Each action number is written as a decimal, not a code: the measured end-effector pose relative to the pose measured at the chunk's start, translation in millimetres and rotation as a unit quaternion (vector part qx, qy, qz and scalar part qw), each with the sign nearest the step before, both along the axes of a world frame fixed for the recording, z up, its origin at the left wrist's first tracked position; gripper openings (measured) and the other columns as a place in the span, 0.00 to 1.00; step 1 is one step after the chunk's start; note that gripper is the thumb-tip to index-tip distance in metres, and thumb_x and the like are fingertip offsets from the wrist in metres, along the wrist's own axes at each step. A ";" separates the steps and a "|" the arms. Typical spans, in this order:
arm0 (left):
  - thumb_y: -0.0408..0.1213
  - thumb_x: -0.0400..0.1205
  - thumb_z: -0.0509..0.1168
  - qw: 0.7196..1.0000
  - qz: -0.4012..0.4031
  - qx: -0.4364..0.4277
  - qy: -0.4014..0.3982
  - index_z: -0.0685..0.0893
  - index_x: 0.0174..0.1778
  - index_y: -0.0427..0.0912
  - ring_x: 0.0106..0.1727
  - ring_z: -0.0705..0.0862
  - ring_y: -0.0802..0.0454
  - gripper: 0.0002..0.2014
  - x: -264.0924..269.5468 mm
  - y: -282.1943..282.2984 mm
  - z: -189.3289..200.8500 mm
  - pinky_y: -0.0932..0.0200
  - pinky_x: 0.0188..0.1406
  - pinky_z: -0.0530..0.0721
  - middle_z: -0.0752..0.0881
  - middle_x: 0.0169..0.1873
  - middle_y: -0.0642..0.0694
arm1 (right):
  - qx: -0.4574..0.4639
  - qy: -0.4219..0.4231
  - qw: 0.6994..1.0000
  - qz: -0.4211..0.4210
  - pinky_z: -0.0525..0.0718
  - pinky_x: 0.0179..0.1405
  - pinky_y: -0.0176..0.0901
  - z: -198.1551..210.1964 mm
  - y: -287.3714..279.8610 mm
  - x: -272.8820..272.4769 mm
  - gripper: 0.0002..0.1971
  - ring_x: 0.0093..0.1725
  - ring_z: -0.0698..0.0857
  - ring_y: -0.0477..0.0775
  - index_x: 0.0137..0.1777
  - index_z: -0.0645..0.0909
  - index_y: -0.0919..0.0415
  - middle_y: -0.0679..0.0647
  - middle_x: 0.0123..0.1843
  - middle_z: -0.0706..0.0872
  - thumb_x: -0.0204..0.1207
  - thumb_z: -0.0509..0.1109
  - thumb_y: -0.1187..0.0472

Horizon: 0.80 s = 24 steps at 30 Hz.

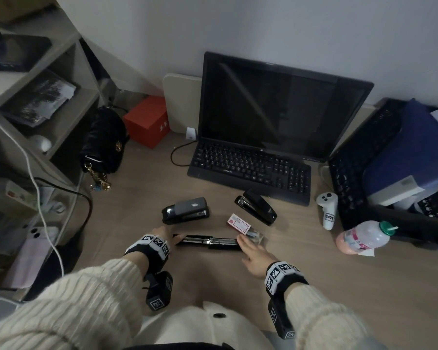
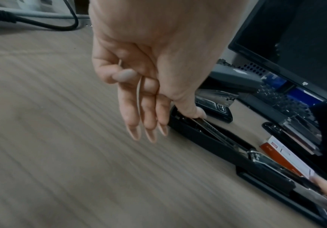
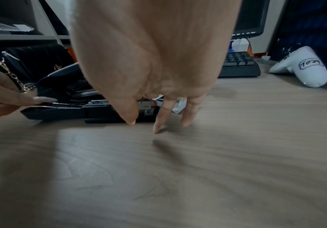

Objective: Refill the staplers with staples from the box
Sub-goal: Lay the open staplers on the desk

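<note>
A black stapler (image 1: 208,242) (image 2: 207,138) (image 3: 70,111) lies opened flat on the wooden desk, its metal staple channel facing up. My left hand (image 1: 172,238) (image 2: 151,123) touches its left end with the thumb, the other fingers loose and straight. At the stapler's right end my right hand (image 1: 250,251) (image 3: 154,117) reaches down with the fingers extended; what the index finger touches is hidden. The red and white staple box (image 1: 239,223) (image 2: 287,157) lies just behind that end. A grey-topped stapler (image 1: 185,210) and a black stapler (image 1: 256,205) sit farther back.
Keyboard (image 1: 250,168) and monitor (image 1: 276,109) stand behind the staplers. A white controller (image 1: 328,210) and a lying bottle (image 1: 364,237) are at the right. A black bag (image 1: 104,142), a red box (image 1: 147,121) and cables (image 1: 48,223) are at the left.
</note>
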<state>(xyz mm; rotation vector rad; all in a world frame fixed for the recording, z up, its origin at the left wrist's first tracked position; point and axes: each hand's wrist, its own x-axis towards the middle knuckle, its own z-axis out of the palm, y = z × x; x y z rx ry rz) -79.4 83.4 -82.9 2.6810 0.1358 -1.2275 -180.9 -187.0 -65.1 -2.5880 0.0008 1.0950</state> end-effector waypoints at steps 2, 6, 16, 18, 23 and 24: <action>0.55 0.85 0.60 0.999 -0.032 0.011 0.015 0.78 0.74 0.47 0.57 0.89 0.43 0.24 0.1 -0.7 6.5 0.55 0.56 0.85 0.84 0.38 0.44 | 0.002 0.002 1.000 -0.001 0.59 0.81 0.58 -0.7 -0.5 0.9 0.33 0.85 0.49 0.57 0.84 0.40 0.44 0.39 0.86 0.38 0.85 0.54 0.57; 0.43 0.88 0.58 0.997 -0.061 -0.013 0.053 0.65 0.82 0.53 0.65 0.85 0.38 0.24 -0.1 -2.5 21.5 0.54 0.57 0.81 0.85 0.48 0.38 | 0.010 0.004 1.000 -0.005 0.58 0.82 0.57 -2.3 -4.9 4.4 0.32 0.85 0.50 0.56 0.84 0.43 0.43 0.39 0.86 0.40 0.85 0.55 0.57; 0.59 0.85 0.59 0.999 -0.032 -0.025 0.016 0.88 0.58 0.40 0.25 0.84 0.53 0.25 19.7 -7.1 29.3 0.62 0.40 0.87 0.91 0.33 0.44 | -0.036 -0.173 0.984 -0.019 0.79 0.58 0.44 15.4 -16.6 24.7 0.19 0.68 0.78 0.49 0.72 0.72 0.40 0.39 0.72 0.76 0.82 0.59 0.45; 0.61 0.83 0.60 0.997 -0.002 -0.072 0.020 0.87 0.44 0.34 0.22 0.82 0.53 0.29 21.1 -17.7 30.7 0.63 0.35 0.85 0.85 0.23 0.46 | -0.054 -0.192 0.978 -0.056 0.80 0.50 0.43 9.7 -17.8 30.7 0.18 0.62 0.81 0.48 0.68 0.75 0.43 0.40 0.66 0.77 0.80 0.61 0.43; 0.59 0.87 0.53 0.982 0.009 -0.150 0.115 0.80 0.26 0.34 0.13 0.80 0.55 0.34 23.0 -43.3 42.9 0.65 0.21 0.82 0.81 0.12 0.48 | -0.040 -0.185 0.975 -0.115 0.83 0.54 0.51 -19.6 -18.1 44.2 0.25 0.61 0.82 0.53 0.67 0.74 0.50 0.46 0.62 0.75 0.75 0.68 0.39; 0.57 0.88 0.53 0.977 0.018 -0.164 0.136 0.79 0.28 0.33 0.13 0.81 0.55 0.33 24.1 -46.0 44.4 0.65 0.18 0.81 0.82 0.13 0.47 | -0.051 -0.175 0.976 -0.118 0.82 0.54 0.50 -21.5 -16.7 46.4 0.27 0.62 0.82 0.53 0.69 0.72 0.50 0.47 0.64 0.75 0.74 0.68 0.39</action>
